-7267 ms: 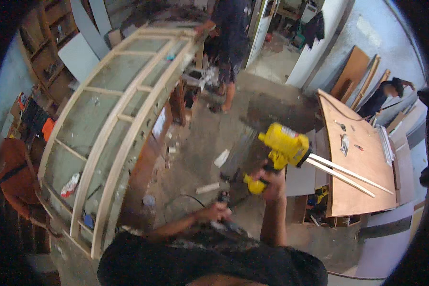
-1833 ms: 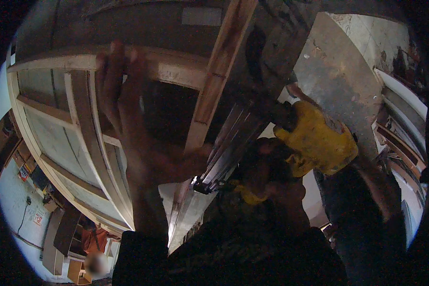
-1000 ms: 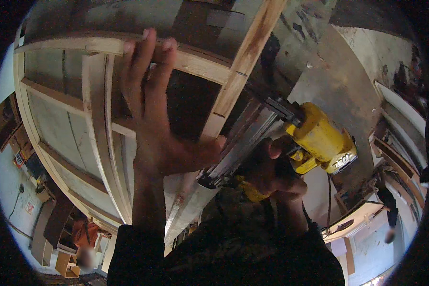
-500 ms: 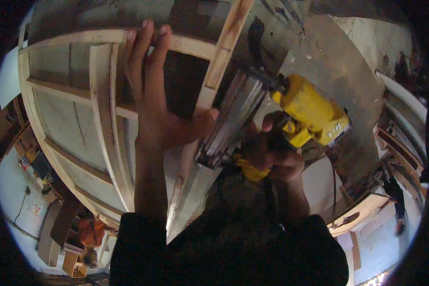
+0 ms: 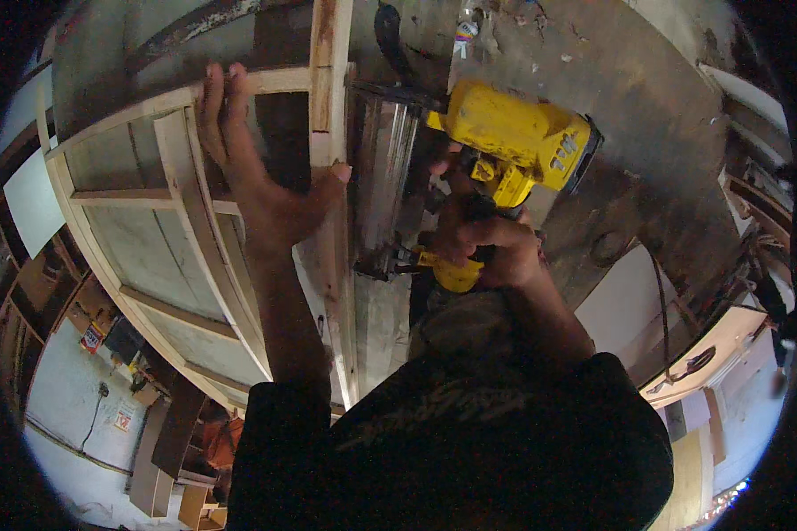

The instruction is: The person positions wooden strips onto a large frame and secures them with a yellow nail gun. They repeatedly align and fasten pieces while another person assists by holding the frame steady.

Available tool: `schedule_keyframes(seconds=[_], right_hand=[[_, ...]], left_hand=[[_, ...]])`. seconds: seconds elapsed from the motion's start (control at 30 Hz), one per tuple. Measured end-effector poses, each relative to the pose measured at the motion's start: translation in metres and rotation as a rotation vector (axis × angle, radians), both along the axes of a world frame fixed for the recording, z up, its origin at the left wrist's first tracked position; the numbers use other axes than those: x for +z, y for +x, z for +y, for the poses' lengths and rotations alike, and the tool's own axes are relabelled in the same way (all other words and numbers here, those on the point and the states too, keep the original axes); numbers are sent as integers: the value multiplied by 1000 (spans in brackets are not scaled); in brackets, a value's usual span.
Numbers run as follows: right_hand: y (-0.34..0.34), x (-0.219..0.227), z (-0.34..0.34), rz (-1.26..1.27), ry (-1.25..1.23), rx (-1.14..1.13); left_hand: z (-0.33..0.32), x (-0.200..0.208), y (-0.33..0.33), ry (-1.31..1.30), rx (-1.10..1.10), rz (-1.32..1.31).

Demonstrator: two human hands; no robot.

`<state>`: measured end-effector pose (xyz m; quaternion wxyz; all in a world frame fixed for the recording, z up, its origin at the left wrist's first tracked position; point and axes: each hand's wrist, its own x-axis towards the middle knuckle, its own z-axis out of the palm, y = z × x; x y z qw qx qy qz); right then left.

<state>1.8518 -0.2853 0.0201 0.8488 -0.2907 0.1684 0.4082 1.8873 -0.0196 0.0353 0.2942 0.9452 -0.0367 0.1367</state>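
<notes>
My right hand (image 5: 505, 248) is wrapped round the handle of a yellow and black nail gun (image 5: 514, 133). Its long metal magazine (image 5: 381, 177) lies alongside the outer rail of a pale wooden frame (image 5: 321, 106), with the nose close to that rail. My left hand (image 5: 270, 199) reaches across the frame with its fingers spread. The left thumb touches the outer rail, and two fingertips extend over the far end rail (image 5: 279, 81). The frame has several crosspieces and a long inner bar (image 5: 190, 168). Part of the right-hand grip is hidden behind the nail gun.
A small tube or bottle (image 5: 466, 34) lies on the worn brown surface (image 5: 655, 159) beyond the nail gun. Boards and a pale panel (image 5: 629, 292) stand at right. Shelves and boxes (image 5: 159, 451) are at lower left, and a dark cable (image 5: 660, 283) hangs at right.
The nail gun and my right hand have moved up in view, and the gun now sits more upright beside the rail. My left hand stays on the frame, its fingers still spread.
</notes>
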Motion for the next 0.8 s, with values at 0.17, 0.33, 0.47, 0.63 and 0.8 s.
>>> schedule_keyframes(seconds=[0.17,0.33,0.47,0.63,0.8], right_hand=[[6,4,7,26,6,11],[10,8,11,47,10,-41],[10,7,10,81,25,-101],[13,3,8,43,121,-52],[10,5,4,49,71,58]], left_hand=[[3,2,0,36,-29,-15],[3,3,0,70,0,-16],[2,6,-2,81,4,1],[2,8,-3,52,-13,14],[0,10,-4,11,-5,14]])
